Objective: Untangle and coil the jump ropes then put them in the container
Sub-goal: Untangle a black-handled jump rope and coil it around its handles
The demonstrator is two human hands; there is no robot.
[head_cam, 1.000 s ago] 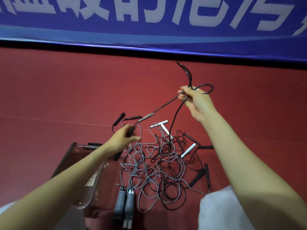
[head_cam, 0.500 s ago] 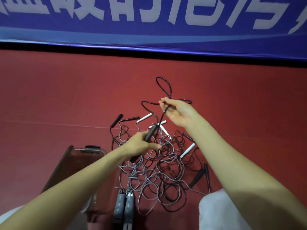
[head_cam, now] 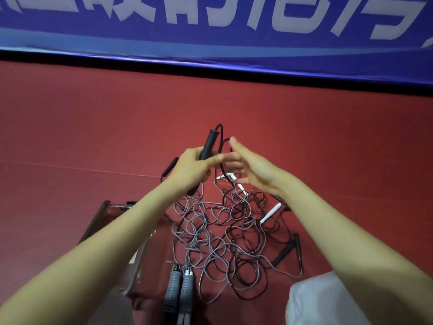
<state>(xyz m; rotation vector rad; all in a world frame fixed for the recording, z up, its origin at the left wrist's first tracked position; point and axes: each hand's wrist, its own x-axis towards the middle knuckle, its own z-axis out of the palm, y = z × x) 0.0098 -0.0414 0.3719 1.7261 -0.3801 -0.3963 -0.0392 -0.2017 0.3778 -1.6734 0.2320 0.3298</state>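
Observation:
A tangle of grey and black jump ropes [head_cam: 225, 240] lies on the red floor. My left hand [head_cam: 194, 167] grips a black handle [head_cam: 208, 144] held upright above the pile, its black cord [head_cam: 221, 160] looping down beside it. My right hand [head_cam: 248, 167] is close against the left, fingers mostly straight and blurred, touching the black cord; I cannot tell whether it pinches it. A clear plastic container [head_cam: 140, 261] sits low on the left, partly hidden by my left forearm. Two grey handles [head_cam: 180, 292] lie side by side at the pile's near edge.
White handles [head_cam: 270, 213] and black handles [head_cam: 284, 252] are scattered on the pile's right side; another black handle [head_cam: 169, 168] lies at the left. A white cloth-covered knee [head_cam: 321, 301] shows at bottom right. A blue banner [head_cam: 210, 31] lines the far wall.
My left hand rose from the pile with the black handle. My right hand came down and left to meet it, and the cord loops it held high have collapsed.

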